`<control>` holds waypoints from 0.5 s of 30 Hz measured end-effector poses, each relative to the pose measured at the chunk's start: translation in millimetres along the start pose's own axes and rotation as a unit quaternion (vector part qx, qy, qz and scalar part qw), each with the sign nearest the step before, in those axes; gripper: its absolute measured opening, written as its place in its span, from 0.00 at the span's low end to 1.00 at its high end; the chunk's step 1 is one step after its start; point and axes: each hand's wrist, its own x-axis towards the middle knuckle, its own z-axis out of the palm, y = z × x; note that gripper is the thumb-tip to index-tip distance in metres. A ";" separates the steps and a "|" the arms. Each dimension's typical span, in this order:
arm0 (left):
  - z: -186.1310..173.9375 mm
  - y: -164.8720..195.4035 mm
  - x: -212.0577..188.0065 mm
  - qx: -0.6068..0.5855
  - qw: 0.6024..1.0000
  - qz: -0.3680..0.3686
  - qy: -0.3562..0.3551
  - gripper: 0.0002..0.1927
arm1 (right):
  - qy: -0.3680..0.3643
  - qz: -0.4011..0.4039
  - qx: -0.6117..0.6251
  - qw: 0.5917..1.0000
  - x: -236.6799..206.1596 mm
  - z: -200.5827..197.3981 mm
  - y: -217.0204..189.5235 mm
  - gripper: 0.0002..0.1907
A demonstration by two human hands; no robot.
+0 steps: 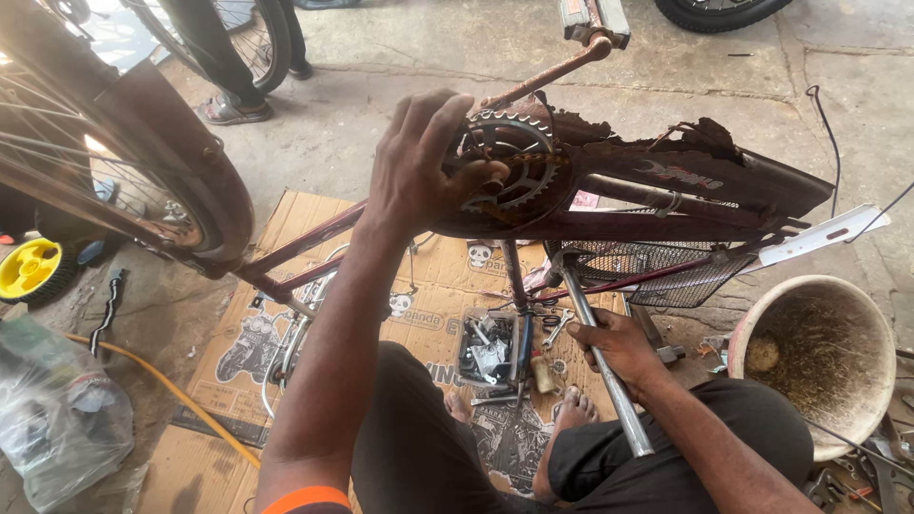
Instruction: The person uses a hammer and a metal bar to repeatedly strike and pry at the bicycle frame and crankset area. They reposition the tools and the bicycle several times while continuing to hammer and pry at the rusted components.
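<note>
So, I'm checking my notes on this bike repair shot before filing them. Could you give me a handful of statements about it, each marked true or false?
1. The left hand rests on the chainring of the upturned bicycle. True.
2. The right hand holds a yellow hose. False: it grips a silver metal bar; the yellow hose lies on the ground to the left.
3. Flattened cardboard lies under the bicycle. True.
4. The round tub on the right is filled with water. False: it looks dry and dirty inside.
5. A pedal sticks up on its rusty crank. True.
</note>
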 end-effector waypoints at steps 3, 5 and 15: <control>6.6 -8.3 -3.6 0.030 0.997 0.058 0.036 0.37 | -0.006 0.002 0.010 1.000 1.3 -0.4 2.4 0.14; 10.1 -11.4 -5.4 0.017 0.999 0.030 0.016 0.38 | -0.003 0.007 0.002 1.000 2.9 -0.7 5.0 0.14; 14.1 3.7 21.1 -0.059 0.964 -0.246 0.087 0.33 | -0.006 0.007 0.014 1.000 13.3 2.7 7.0 0.15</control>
